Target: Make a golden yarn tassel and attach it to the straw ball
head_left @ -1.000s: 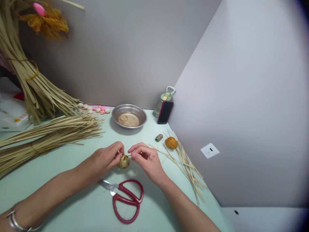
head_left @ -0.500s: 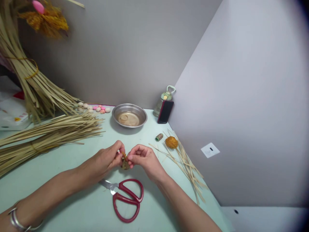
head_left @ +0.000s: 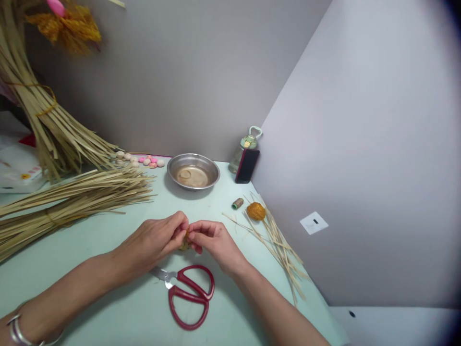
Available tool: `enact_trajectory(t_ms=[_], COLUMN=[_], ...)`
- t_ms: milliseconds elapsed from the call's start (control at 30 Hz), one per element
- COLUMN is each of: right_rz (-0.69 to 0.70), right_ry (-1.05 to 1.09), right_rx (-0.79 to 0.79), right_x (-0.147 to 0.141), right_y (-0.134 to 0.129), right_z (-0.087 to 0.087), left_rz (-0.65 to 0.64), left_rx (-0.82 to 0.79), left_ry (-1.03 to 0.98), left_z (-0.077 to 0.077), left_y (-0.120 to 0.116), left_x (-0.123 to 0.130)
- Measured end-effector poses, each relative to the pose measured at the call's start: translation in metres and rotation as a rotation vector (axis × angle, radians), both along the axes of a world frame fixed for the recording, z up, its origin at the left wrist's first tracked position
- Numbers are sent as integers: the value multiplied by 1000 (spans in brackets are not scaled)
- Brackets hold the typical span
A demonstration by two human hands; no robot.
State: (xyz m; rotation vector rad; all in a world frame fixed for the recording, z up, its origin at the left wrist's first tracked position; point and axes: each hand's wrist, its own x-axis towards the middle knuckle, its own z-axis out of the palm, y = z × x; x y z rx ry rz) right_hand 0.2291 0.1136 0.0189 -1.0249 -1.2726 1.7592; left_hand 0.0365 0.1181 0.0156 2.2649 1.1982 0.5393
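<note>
My left hand [head_left: 160,240] and my right hand [head_left: 216,242] meet fingertip to fingertip at the middle of the table. Between them is a small woven straw piece [head_left: 184,246] with orange string [head_left: 188,232] at its top. Both hands are closed, thumb against finger, pinching the orange string; the fingers cover much of the piece. Just below lie scissors with red handles [head_left: 190,298], their blades pointing left and partly under my left wrist.
A metal bowl [head_left: 193,172] of water stands behind my hands. Straw bundles [head_left: 72,197] fill the left. Near the wall are a bottle [head_left: 236,158], a phone [head_left: 247,166], a small spool [head_left: 237,203], an orange ball [head_left: 256,211] and loose strips [head_left: 284,254]. Several pebble-like pieces [head_left: 147,162] lie left.
My hands have come closer together, the fingertips now touching over the woven piece. More of the piece is covered than before.
</note>
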Motion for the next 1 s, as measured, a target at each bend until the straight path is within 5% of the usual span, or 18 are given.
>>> enact_trajectory(t_ms=[333,633,1000], right_rz=[-21,-20,-42], right_ry=[-80,-67,-97], right_rx=[45,72,68], right_x=[3,3,5], right_y=[-1,-3,-2], right_z=[4,9,6], left_rz=[101,-187,-125], left_rx=[-92,-10,68], left_ry=[-89,-227,-248], left_z=[10,13,4], left_y=[0,2,4], left_x=[0,-6,-5])
